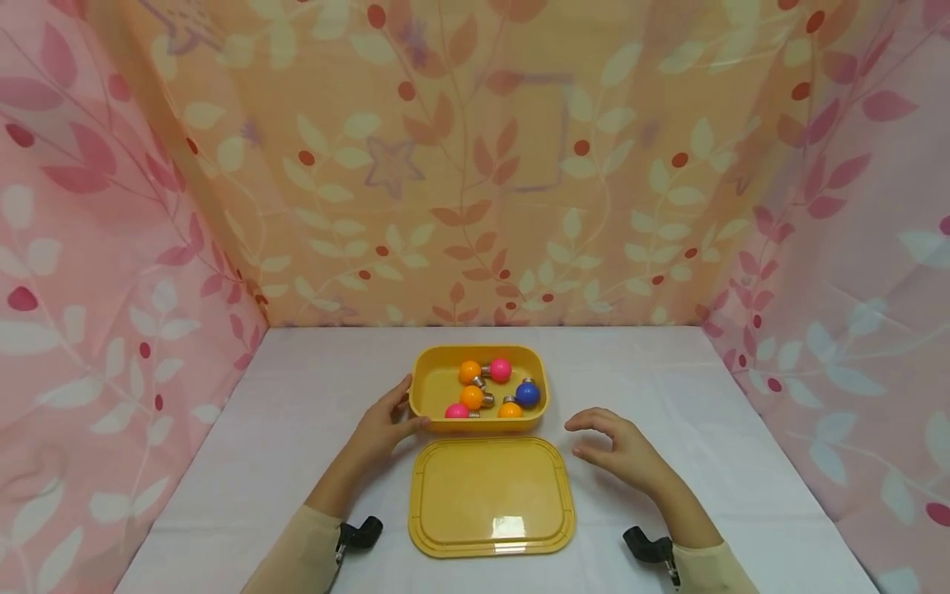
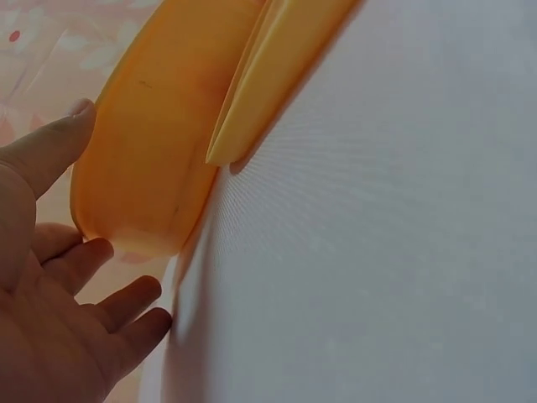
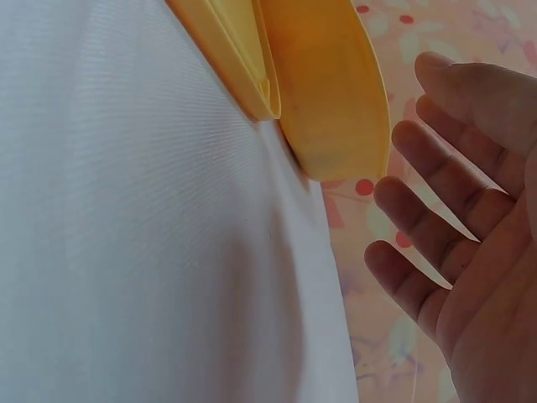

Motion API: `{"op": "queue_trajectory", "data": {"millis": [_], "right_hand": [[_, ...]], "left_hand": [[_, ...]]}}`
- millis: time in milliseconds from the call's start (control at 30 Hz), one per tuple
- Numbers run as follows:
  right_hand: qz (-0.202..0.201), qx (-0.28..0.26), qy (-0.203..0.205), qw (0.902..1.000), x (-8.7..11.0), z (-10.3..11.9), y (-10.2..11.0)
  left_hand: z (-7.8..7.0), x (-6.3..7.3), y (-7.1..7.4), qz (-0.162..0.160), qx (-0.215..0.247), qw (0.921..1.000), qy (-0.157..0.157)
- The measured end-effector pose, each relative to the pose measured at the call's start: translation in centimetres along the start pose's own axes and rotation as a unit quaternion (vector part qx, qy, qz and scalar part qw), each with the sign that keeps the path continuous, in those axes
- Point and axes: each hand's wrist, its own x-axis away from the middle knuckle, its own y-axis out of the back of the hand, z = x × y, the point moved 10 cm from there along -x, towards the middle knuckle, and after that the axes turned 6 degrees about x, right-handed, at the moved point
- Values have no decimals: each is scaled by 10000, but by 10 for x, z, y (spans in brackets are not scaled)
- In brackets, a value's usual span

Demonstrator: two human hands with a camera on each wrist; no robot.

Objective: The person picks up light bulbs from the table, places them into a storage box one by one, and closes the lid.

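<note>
A yellow rectangular box (image 1: 479,426) stands uncovered on the table. Inside it lie several small bulbs with silver screw bases: orange ones such as the bulb (image 1: 471,398), a pink bulb (image 1: 500,370), another pink one at the front wall, and a blue bulb (image 1: 528,393). My left hand (image 1: 378,425) holds the box's left end, thumb at the front corner and fingers along the side. Right of the box, my right hand (image 1: 623,450) hovers apart from it, fingers loosely bent, nothing in them. The yellow lid (image 1: 490,495) lies flat in front of the box.
A white cloth (image 1: 631,371) covers the table. Behind it hangs an orange leaf-patterned curtain (image 1: 460,165), with pink patterned curtains (image 1: 96,289) at both sides. Black wrist cameras (image 1: 361,534) sit on both sleeves, close to the lid's left and right.
</note>
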Motion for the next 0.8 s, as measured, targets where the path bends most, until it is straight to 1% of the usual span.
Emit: {"op": "queue_trajectory", "data": {"millis": [100, 200, 333, 400, 567, 633, 733, 800], "right_hand": [[49, -37, 20, 10000, 2, 1, -1], [103, -77, 49, 9999, 5, 2, -2], [135, -73, 80, 9999, 9, 0, -3], [149, -46, 50, 9999, 11, -2, -5], [201, -4, -49, 9998, 15, -9, -8], [237, -64, -72, 9997, 17, -11, -9], [329, -189, -46, 9993, 19, -13, -12], [401, -256, 46, 9989, 19, -14, -14]], "left_hand": [[0, 6, 3, 19, -41, 10000, -16], [-2, 14, 5, 120, -67, 9998, -106], [-4, 26, 7, 193, -237, 9994, -164], [-4, 31, 7, 246, -292, 9992, -132], [-5, 45, 4, 490, -394, 9978, -193], [-6, 49, 3, 579, -469, 9968, -276], [-5, 53, -1, 746, -556, 9950, -357], [-4, 55, -3, 857, -582, 9937, -425]]}}
